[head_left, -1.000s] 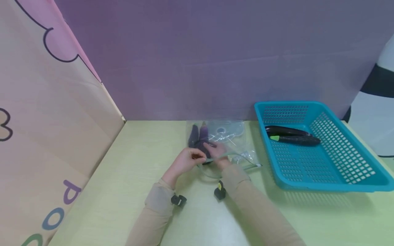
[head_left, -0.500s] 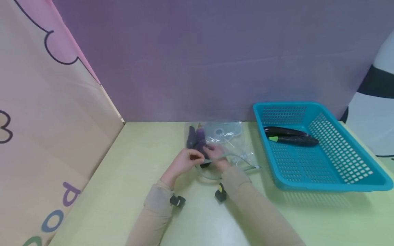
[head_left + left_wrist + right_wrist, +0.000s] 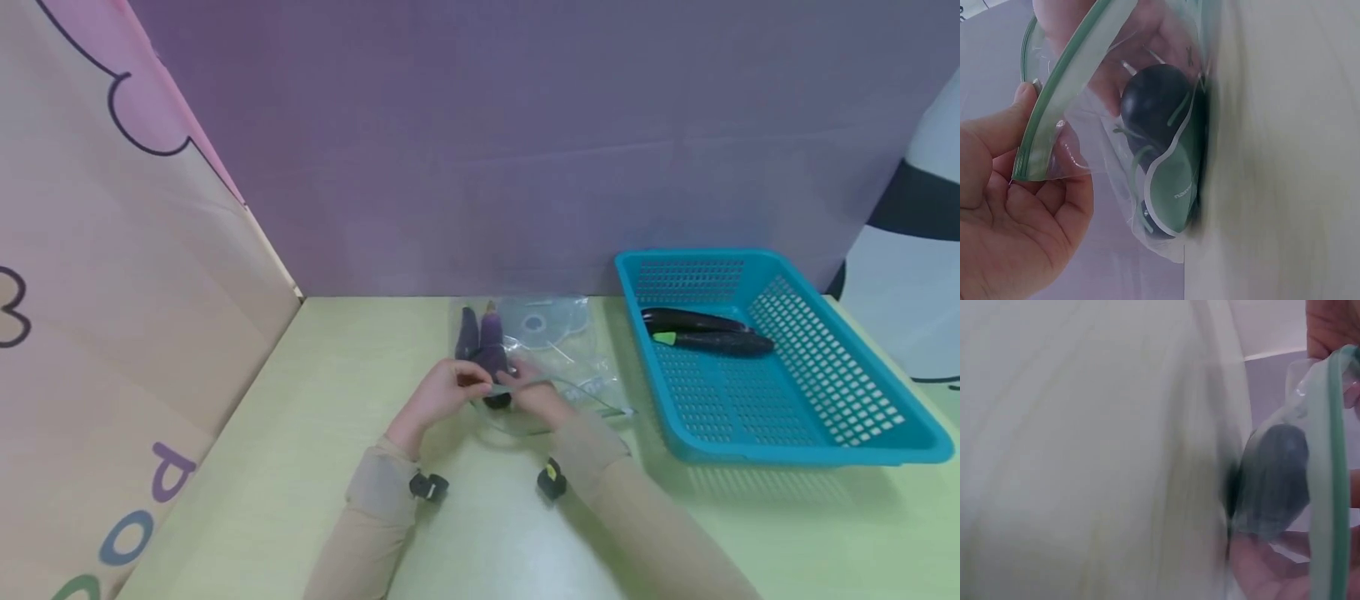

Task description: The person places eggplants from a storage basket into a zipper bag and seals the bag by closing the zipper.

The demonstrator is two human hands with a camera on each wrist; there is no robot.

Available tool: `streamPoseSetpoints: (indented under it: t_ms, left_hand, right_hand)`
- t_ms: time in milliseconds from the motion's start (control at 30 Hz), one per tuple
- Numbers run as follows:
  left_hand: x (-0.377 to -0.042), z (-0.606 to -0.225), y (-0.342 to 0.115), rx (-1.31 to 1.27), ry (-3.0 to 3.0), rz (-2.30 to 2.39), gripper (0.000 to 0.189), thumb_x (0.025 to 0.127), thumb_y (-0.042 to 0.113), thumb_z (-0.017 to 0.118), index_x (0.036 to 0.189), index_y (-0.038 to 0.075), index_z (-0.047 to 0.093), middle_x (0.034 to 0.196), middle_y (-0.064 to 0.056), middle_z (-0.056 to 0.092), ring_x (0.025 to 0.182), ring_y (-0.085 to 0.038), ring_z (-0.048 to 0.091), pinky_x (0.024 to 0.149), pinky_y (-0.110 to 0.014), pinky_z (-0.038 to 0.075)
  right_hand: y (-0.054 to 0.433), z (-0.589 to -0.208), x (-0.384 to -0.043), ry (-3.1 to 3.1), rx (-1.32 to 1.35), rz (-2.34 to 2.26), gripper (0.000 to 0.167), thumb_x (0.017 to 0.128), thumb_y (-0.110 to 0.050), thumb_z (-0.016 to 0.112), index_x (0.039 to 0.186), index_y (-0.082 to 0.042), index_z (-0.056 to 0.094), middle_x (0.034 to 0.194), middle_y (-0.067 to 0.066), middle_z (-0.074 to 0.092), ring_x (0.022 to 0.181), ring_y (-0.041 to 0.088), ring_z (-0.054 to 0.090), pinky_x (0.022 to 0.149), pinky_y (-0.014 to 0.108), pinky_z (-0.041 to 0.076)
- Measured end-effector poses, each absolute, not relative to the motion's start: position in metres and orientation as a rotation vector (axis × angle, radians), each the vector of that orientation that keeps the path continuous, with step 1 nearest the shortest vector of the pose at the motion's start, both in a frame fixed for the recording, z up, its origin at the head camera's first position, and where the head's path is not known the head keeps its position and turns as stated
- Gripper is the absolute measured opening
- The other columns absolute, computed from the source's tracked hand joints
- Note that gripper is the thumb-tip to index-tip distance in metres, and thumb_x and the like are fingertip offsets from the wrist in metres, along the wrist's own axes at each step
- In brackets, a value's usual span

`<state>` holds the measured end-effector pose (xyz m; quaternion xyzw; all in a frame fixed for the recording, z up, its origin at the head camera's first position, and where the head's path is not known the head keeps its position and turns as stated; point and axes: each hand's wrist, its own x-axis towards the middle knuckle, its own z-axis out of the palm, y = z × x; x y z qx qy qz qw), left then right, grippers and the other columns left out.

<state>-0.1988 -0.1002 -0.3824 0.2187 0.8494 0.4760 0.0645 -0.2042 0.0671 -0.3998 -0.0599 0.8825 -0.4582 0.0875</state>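
Note:
A clear zip bag [image 3: 561, 335] with a green-edged mouth lies on the table, its mouth gaping toward me. Two purple eggplants [image 3: 491, 337] lie side by side at the bag's left, stem ends pointing away. My left hand [image 3: 441, 392] pinches the bag's rim between thumb and fingers; the left wrist view shows the green zip strip [image 3: 1054, 94] in that grip. My right hand [image 3: 534, 397] reaches through the mouth, with its fingers loosely extended beside the nearer eggplant's rounded end [image 3: 1155, 103]. In the right wrist view, that dark end [image 3: 1279, 478] shows through the plastic.
A blue plastic basket [image 3: 810, 456] stands at the right, holding two more eggplants, a glossy one [image 3: 693, 320] and one with a green stem end [image 3: 720, 343]. A purple backdrop [image 3: 450, 167] rises behind the table, and a printed sheet [image 3: 150, 292] borders it at the left.
My right hand has drawn back slightly toward me and to the right, away from the eggplant. The left hand keeps its pinch on the rim, shifting slightly left.

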Motion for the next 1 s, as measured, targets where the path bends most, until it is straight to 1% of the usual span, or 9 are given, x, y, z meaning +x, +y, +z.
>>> streamPoseSetpoints:
  t_ms: [67, 133, 167, 233, 300, 400, 533, 733, 1000]
  left_hand:
    - [-0.199, -0.382, -0.101, 0.647, 2.570, 1.433, 0.010, 0.085, 0.006, 0.066, 0.093, 0.000, 0.070, 0.093, -0.013, 0.070, 0.083, -0.017, 0.063, 0.075, -0.023, 0.053]
    - [-0.199, -0.382, -0.101, 0.620, 2.568, 1.433, 0.010, 0.085, 0.006, 0.066, 0.093, 0.000, 0.070, 0.093, -0.012, 0.069, 0.083, -0.017, 0.063, 0.077, -0.024, 0.053]
    - [-0.199, -0.382, -0.101, 0.603, 2.565, 1.434, 0.010, 0.086, 0.006, 0.066, 0.093, 0.001, 0.070, 0.093, -0.011, 0.069, 0.084, -0.016, 0.063, 0.077, -0.025, 0.053]
    - [-0.200, -0.383, -0.101, 0.585, 2.565, 1.432, 0.010, 0.086, 0.006, 0.066, 0.093, 0.001, 0.069, 0.093, -0.010, 0.069, 0.085, -0.017, 0.062, 0.079, -0.027, 0.053]
    - [-0.201, -0.383, -0.100, 0.566, 2.561, 1.433, 0.010, 0.086, 0.007, 0.065, 0.094, 0.002, 0.069, 0.093, -0.010, 0.069, 0.087, -0.017, 0.062, 0.081, -0.028, 0.053]
    - [-0.201, -0.383, -0.100, 0.558, 2.563, 1.434, 0.010, 0.087, 0.008, 0.065, 0.094, 0.003, 0.069, 0.093, -0.009, 0.069, 0.088, -0.017, 0.062, 0.082, -0.029, 0.052]
    - [-0.201, -0.383, -0.099, 0.558, 2.564, 1.443, 0.012, 0.087, 0.008, 0.065, 0.096, 0.001, 0.069, 0.094, -0.009, 0.069, 0.088, -0.017, 0.063, 0.081, -0.028, 0.053]
    - [-0.202, -0.383, -0.098, 0.531, 2.566, 1.447, 0.012, 0.087, 0.009, 0.065, 0.097, 0.002, 0.068, 0.095, -0.010, 0.069, 0.086, -0.017, 0.062, 0.078, -0.026, 0.053]
    - [-0.203, -0.386, -0.097, 0.505, 2.554, 1.444, 0.013, 0.086, 0.009, 0.066, 0.097, 0.003, 0.068, 0.096, -0.010, 0.069, 0.087, -0.017, 0.062, 0.077, -0.025, 0.052]
  right_hand:
    - [0.068, -0.399, -0.201, 2.626, -0.167, -1.303, 0.053, 0.098, -0.024, 0.047, 0.138, 0.008, 0.037, 0.125, 0.029, 0.055, 0.086, 0.030, 0.064, 0.091, 0.045, 0.050]
    - [0.070, -0.399, -0.198, 2.640, -0.182, -1.239, 0.049, 0.097, -0.025, 0.048, 0.134, 0.007, 0.043, 0.110, 0.023, 0.063, 0.086, 0.028, 0.064, 0.085, 0.044, 0.052]
    - [0.071, -0.400, -0.198, 2.651, -0.192, -1.205, 0.047, 0.097, -0.025, 0.049, 0.132, 0.005, 0.045, 0.104, 0.020, 0.065, 0.080, 0.025, 0.063, 0.081, 0.043, 0.053]
    - [0.072, -0.401, -0.196, 2.667, -0.219, -1.149, 0.045, 0.097, -0.027, 0.049, 0.132, 0.001, 0.048, 0.103, 0.018, 0.067, 0.087, 0.029, 0.064, 0.084, 0.045, 0.052]
    - [0.075, -0.401, -0.195, 2.673, -0.255, -1.118, 0.045, 0.097, -0.028, 0.049, 0.133, -0.001, 0.049, 0.110, 0.020, 0.066, 0.098, 0.034, 0.063, 0.088, 0.049, 0.050]
    - [0.079, -0.400, -0.192, 2.672, -0.296, -1.068, 0.046, 0.096, -0.029, 0.050, 0.134, -0.002, 0.049, 0.117, 0.021, 0.063, 0.106, 0.037, 0.061, 0.092, 0.052, 0.048]
    - [0.085, -0.399, -0.189, 2.686, -0.381, -1.021, 0.041, 0.096, -0.025, 0.050, 0.129, -0.001, 0.054, 0.108, 0.019, 0.067, 0.098, 0.034, 0.063, 0.088, 0.048, 0.051]
    - [0.093, -0.395, -0.183, 2.676, -0.467, -1.018, 0.042, 0.096, -0.022, 0.049, 0.129, 0.004, 0.053, 0.118, 0.022, 0.063, 0.101, 0.034, 0.062, 0.091, 0.047, 0.050]
    - [0.102, -0.398, -0.179, 2.660, -0.505, -1.053, 0.043, 0.097, -0.023, 0.048, 0.129, 0.005, 0.052, 0.127, 0.024, 0.057, 0.115, 0.038, 0.056, 0.098, 0.049, 0.045]
